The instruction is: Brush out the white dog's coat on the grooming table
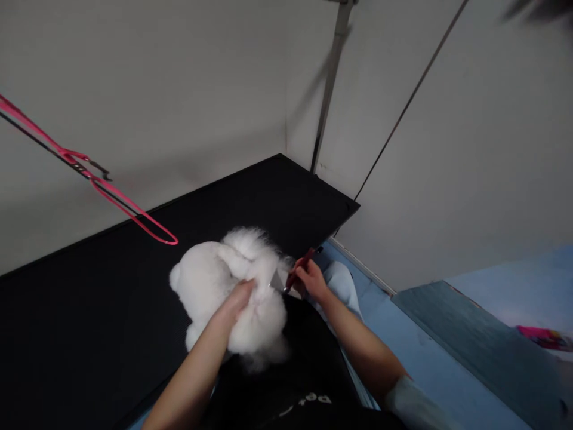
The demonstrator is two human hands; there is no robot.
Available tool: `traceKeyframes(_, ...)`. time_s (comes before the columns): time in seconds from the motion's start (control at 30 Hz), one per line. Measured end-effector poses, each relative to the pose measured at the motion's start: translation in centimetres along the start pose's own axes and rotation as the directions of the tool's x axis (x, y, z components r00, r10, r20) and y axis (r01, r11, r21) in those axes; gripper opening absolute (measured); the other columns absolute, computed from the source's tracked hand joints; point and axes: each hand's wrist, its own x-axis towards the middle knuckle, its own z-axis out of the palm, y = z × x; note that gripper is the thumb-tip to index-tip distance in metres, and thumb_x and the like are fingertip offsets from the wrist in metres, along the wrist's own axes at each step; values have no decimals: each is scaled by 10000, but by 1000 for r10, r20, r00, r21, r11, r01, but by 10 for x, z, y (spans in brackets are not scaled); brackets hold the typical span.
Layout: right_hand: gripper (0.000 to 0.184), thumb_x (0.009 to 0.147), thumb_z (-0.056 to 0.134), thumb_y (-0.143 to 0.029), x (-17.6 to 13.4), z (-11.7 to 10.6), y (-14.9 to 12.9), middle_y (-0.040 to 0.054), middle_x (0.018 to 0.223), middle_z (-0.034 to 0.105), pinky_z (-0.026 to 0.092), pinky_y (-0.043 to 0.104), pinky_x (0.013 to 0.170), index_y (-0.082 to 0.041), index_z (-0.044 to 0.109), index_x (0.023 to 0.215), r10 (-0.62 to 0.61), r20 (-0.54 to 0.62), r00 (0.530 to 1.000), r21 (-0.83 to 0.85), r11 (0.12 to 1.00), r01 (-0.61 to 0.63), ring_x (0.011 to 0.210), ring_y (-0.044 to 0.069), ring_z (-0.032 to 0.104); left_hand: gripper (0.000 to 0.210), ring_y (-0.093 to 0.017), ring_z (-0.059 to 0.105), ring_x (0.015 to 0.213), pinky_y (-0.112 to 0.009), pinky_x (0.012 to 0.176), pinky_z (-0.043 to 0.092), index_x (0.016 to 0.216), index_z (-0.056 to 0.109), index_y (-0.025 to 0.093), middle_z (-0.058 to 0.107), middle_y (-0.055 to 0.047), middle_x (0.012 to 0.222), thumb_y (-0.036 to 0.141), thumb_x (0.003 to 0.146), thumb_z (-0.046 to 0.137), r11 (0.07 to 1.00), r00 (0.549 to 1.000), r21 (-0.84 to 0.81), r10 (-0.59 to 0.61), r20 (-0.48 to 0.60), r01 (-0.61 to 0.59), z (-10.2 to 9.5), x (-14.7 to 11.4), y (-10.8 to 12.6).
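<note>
A fluffy white dog is on the black table, close against my black apron. My left hand grips the dog's coat near its middle, and the fingertips sink out of sight in the fur. In my right hand is a slicker brush with a dark red handle. Its pale metal head lies at the right edge of the fluff, touching or very near the hair. Which end of the dog faces me I cannot tell.
The black grooming table runs along a grey wall. A pink loop leash hangs over it at left. Beyond the far corner stands a metal post. Blue floor and a grey-green slab are at right.
</note>
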Motion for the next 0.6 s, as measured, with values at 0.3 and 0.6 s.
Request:
traceKeyframes(0.3,242,784,643,-431,-11,5,3,12,762,648,525,315,655,-221,551,862,-66,80,995,-5,998,66,684,173,617,246,-259,690,617,-341,578,555,1066,655,84,718,-113,694,211,873,571,999,998,43,-34,47,32,4,-4,2)
traceKeyframes(0.6,255,805,559,-444,5,-2,10,14,779,614,536,350,703,-243,486,945,-63,-422,904,69,992,102,725,193,626,263,-246,694,685,-339,630,564,1001,638,117,738,-98,798,125,753,723,984,997,156,81,9,-82,10,-13,8)
